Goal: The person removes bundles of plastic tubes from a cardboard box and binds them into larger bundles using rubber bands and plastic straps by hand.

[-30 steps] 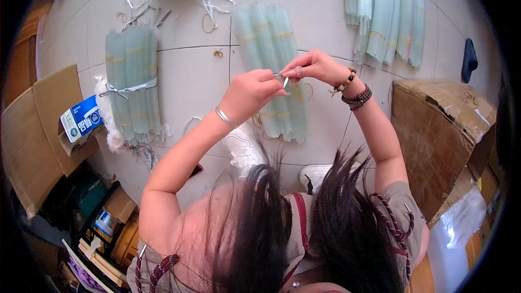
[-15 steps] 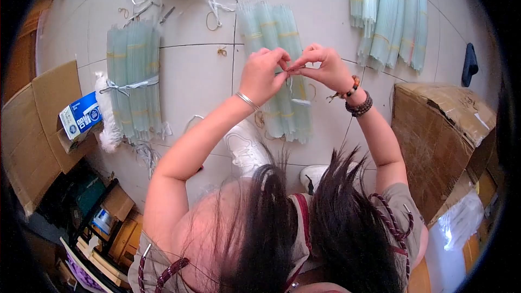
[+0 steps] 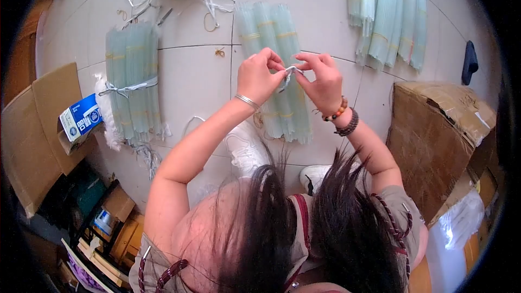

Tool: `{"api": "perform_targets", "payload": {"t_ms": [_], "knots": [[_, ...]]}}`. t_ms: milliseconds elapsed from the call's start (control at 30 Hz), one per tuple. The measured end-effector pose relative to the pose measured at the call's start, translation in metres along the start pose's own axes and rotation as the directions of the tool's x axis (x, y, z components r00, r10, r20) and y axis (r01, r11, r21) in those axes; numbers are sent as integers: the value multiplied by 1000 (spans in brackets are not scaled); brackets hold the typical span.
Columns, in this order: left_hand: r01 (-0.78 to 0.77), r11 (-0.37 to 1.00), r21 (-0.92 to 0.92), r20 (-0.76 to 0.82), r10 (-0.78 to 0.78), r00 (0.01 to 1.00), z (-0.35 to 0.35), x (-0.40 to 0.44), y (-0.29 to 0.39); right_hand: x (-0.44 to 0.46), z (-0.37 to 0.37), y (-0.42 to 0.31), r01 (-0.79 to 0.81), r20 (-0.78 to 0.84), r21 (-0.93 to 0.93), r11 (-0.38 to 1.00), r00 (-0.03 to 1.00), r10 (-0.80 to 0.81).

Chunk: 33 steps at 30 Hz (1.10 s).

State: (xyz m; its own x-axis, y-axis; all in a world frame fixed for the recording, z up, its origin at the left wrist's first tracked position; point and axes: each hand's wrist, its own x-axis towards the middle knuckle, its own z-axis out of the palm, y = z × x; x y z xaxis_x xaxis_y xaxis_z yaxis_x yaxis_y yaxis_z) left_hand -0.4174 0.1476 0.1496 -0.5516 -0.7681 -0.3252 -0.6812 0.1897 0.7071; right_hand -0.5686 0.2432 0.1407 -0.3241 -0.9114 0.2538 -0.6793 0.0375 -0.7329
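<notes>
Between my fingers is a white plastic string (image 3: 289, 73), bent in a loop or loose knot above a bundle of pale green translucent tubes (image 3: 285, 109). My left hand (image 3: 261, 76) pinches the string from the left, thumb against forefinger. From the right, my right hand (image 3: 321, 78) has its thumb and forefinger closed on the other part of it. The bundle lies on the floor tiles under both hands, with yellow rubber bands around its groups of tubes. My hands hide its middle, so I cannot see how the string passes around it.
To the left lies a tied tube bundle (image 3: 132, 81) with white string around it. More tubes (image 3: 386, 19) lie at the upper right. A cardboard box (image 3: 434, 130) stands at right, an open carton (image 3: 40, 130) at left. A pen-like tool (image 3: 165, 17) and rubber bands (image 3: 219, 53) lie on the floor.
My hands have drawn slightly apart, and my right hand has turned and lowered a little. The white string between them now shows as a loop.
</notes>
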Motion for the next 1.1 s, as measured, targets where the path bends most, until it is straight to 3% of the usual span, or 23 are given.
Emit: {"api": "perform_targets", "payload": {"t_ms": [100, 200, 233, 333, 367, 467, 700, 767, 800, 833, 867, 900, 933, 1000, 1033, 1067, 1100], "knots": [[-113, 989, -96, 69, 120, 990, -6, 1, -7, 0, 19, 4, 71, -87, -2, 997, 994, -71], [2, 881, -473, 219, 115, 969, -22, 4, -24, -4, 30, 14, 155, -125, -47, 987, 979, -159], [18, 866, -500, 256, 128, 958, -28, 5, -25, -4, 31, 17, 200, -141, -44, 979, 969, -204], [-442, 888, -130, 205, 460, 864, -31, 12, -32, -1, 24, 20, 300, -142, -54, 952, 942, -305], [-457, 870, -183, 149, 484, 862, -29, 15, -32, -1, 21, 19, 308, -119, -58, 950, 942, -313], [-565, 819, -98, 198, 573, 796, -26, 31, -35, 1, 17, 21, 301, -99, -65, 951, 947, -307], [-807, 532, 259, 343, 730, 591, -33, 38, -15, 19, -6, 25, 398, 70, 22, 917, 915, -398], [-820, 508, 262, 377, 729, 572, -34, 37, -30, 9, -11, 47, 219, 189, 109, 970, 953, -236], [-781, 564, 269, 365, 691, 624, -37, 32, -37, 2, -11, 57, 123, 248, 143, 982, 956, -156], [-742, 610, 278, 347, 657, 669, -42, 26, -43, -4, -12, 59, -168, 362, 339, 926, 932, 37], [-702, 653, 284, 327, 623, 711, -44, 24, -49, -3, -8, 65, -192, 326, 363, 912, 943, 69], [-672, 719, 179, 246, 628, 738, -45, 19, -53, -5, -5, 66, -228, 299, 385, 894, 948, 113], [-506, 846, 169, 56, 504, 862, -41, 6, -56, -11, -3, 64, -264, 269, 409, 874, 950, 161], [-193, 980, 51, -314, 199, 928, -31, -8, -67, -29, 22, 80, -583, 320, 468, 664, 813, 487], [-1, 996, -90, -202, -17, 979, -13, -18, -90, -46, 38, 96, -716, 380, 462, 524, 693, 612], [199, 960, -198, -41, -211, 977, 7, -29, -111, -43, 36, 81, -661, 430, 216, 719, 725, 538], [299, 929, -219, 111, -281, 953, 18, -33, -111, -33, 36, 59, -533, 482, -56, 844, 726, 490]]}}
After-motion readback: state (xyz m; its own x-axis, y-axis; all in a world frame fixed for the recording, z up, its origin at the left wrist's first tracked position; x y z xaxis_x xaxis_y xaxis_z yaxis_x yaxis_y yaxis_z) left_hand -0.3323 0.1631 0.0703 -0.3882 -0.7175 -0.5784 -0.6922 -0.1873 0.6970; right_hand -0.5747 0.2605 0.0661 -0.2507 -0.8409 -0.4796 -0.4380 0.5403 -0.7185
